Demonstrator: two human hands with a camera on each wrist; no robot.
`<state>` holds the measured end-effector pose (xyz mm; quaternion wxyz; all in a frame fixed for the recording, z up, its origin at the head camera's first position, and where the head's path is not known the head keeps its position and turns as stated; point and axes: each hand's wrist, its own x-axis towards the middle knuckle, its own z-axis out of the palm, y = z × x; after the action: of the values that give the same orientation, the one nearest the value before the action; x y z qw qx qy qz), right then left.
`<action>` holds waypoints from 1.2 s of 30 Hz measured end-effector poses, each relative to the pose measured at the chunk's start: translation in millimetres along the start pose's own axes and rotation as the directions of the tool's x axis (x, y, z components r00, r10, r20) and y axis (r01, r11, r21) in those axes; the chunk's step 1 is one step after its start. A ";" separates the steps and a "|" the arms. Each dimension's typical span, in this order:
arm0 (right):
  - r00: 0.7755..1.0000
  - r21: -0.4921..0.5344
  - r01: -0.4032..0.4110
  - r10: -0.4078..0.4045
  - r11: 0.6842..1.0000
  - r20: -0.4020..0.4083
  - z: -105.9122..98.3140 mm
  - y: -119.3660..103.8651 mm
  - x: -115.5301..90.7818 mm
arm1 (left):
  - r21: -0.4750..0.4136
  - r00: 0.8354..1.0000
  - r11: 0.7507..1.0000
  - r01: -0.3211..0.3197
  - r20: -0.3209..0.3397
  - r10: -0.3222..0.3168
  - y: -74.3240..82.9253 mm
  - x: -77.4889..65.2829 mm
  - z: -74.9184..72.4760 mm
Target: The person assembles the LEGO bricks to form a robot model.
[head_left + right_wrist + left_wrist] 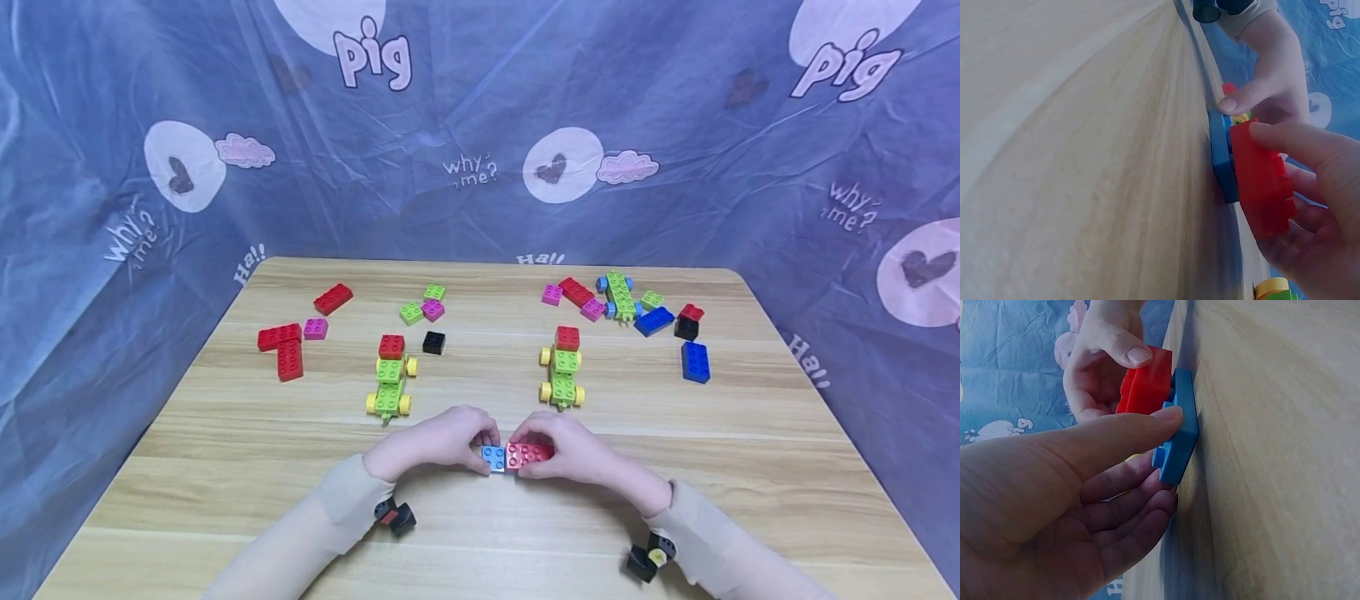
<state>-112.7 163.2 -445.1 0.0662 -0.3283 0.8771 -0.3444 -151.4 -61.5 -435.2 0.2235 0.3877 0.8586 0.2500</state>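
Observation:
Near the front middle of the table, my left hand (453, 435) pinches the left end of a thin blue building brick (492, 458) between thumb and fingers. My right hand (572, 450) grips a red eight-stud building brick (528, 456) by its long sides. In the left wrist view, the red brick (1155, 378) sits over part of the studded top of the blue brick (1184, 428), whose left-hand studs stay uncovered. From the right wrist, the blue brick (1222, 159) lies low by the tabletop, with the red brick (1260, 178) overhanging its end.
Beyond my hands stand two green wheeled bases with yellow wheels, left (388, 396) and right (562, 387), each bearing a red brick. A blue-wheeled green base (620, 293) lies farther back. Loose red bricks (290, 360), a black brick (433, 342) and blue bricks (695, 362) lie around.

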 end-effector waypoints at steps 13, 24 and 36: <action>0.999 0.010 -0.047 0.047 0.999 0.009 -0.4 -1.4 1.4 | -0.027 1.000 1.000 0.010 0.001 -0.010 -1.9 2.0 1.7; 0.998 0.010 -0.059 0.059 0.998 0.027 -1.8 -2.5 2.8 | -0.019 1.000 1.000 0.017 0.003 -0.017 1.2 1.0 -1.2; 0.995 0.013 -0.085 0.084 0.996 0.045 -4.6 -6.9 4.2 | -0.029 1.000 1.000 0.011 -0.002 -0.012 -1.1 2.2 0.5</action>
<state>-113.9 159.4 -436.7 0.1027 -0.2981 0.8859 -0.3404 -153.1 -60.3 -436.7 0.2295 0.3792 0.8574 0.2616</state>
